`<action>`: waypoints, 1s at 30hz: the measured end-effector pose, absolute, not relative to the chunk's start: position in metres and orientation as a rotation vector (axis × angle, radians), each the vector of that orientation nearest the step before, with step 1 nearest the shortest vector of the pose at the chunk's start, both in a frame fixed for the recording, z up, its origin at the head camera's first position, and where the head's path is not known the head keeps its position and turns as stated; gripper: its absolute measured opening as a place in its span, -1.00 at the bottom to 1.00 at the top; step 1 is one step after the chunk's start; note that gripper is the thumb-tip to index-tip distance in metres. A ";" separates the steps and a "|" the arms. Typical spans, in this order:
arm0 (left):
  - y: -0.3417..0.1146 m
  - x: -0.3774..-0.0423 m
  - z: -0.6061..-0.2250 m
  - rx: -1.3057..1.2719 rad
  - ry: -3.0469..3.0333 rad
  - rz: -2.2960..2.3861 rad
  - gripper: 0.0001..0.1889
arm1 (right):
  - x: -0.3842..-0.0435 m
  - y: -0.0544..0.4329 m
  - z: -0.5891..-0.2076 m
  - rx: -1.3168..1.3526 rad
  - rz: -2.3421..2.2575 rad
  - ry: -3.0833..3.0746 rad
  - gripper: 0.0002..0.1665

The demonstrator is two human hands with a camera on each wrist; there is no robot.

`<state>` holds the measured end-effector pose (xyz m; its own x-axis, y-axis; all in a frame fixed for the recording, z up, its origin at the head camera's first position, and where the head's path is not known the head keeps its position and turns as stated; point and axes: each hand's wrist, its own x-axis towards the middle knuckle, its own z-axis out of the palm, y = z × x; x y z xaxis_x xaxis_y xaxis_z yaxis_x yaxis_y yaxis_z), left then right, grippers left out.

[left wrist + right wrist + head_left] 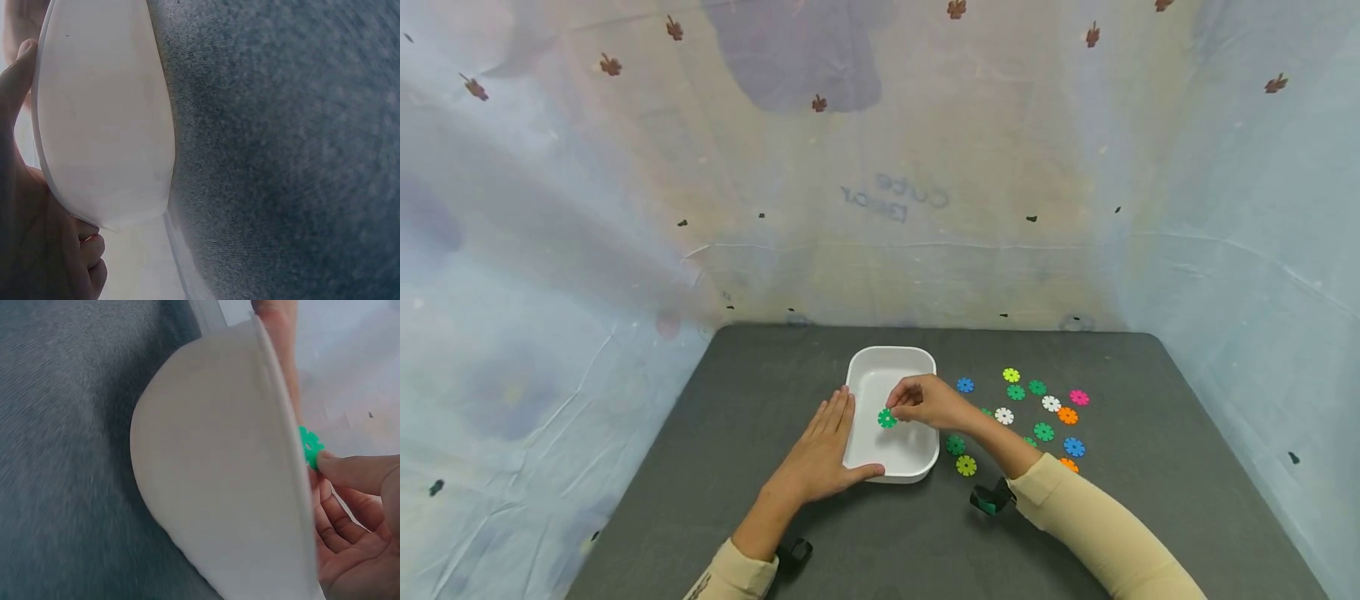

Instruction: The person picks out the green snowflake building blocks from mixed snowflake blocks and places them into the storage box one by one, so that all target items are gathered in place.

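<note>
A white rectangular tray (891, 454) stands on the dark table. My right hand (928, 402) is over its right part and pinches a green notched disc (887, 418) between thumb and fingertips. In the right wrist view the green disc (310, 447) shows just past the tray's rim, with the thumb on its face. My left hand (822, 454) rests against the tray's left side, its fingers straight along the wall and its thumb at the near rim. The left wrist view shows the thumb (25, 59) at the rim of the tray (106, 119).
Right of the tray, several loose notched discs lie on the table (760, 358), among them a blue disc (966, 385), a pink disc (1078, 397), a white disc (1004, 416) and a yellow-green disc (966, 465). My right forearm covers some. A pale printed sheet (880, 275) hangs behind the table.
</note>
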<state>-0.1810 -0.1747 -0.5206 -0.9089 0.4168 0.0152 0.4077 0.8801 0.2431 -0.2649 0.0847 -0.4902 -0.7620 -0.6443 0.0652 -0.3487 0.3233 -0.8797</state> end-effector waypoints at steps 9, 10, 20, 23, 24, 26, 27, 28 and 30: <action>-0.176 -0.182 -0.520 0.697 2.999 0.401 0.35 | -0.269 0.055 -0.493 -0.914 -1.263 2.288 -0.93; -0.176 -0.182 -0.520 0.698 3.000 0.404 0.35 | -0.269 0.052 -0.494 -0.908 -1.240 2.289 -0.93; -0.175 -0.181 -0.522 0.732 3.026 0.446 0.35 | -0.274 0.040 -0.512 -0.840 -1.141 2.269 -0.92; -0.175 -0.181 -0.524 0.759 3.039 0.466 0.35 | -0.273 0.037 -0.515 -0.840 -1.126 2.273 -0.93; -0.175 -0.181 -0.524 0.763 3.042 0.474 0.35 | -0.273 0.036 -0.515 -0.841 -1.125 2.275 -0.93; -0.175 -0.181 -0.523 0.757 3.039 0.472 0.35 | -0.273 0.035 -0.515 -0.842 -1.126 2.277 -0.93; -0.175 -0.181 -0.523 0.748 3.034 0.462 0.35 | -0.273 0.034 -0.515 -0.845 -1.124 2.280 -0.93; -0.175 -0.181 -0.522 0.739 3.027 0.461 0.35 | -0.273 0.034 -0.515 -0.848 -1.121 2.286 -0.93; -0.175 -0.181 -0.521 0.724 3.017 0.442 0.34 | -0.273 0.034 -0.514 -0.865 -1.112 2.309 -0.93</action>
<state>-0.1810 -0.1749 -0.5208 -0.8932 0.4460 0.0575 0.4437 0.8534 0.2735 -0.2730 0.0339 -0.5140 -0.7112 -0.6943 -0.1103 -0.3467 0.4830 -0.8041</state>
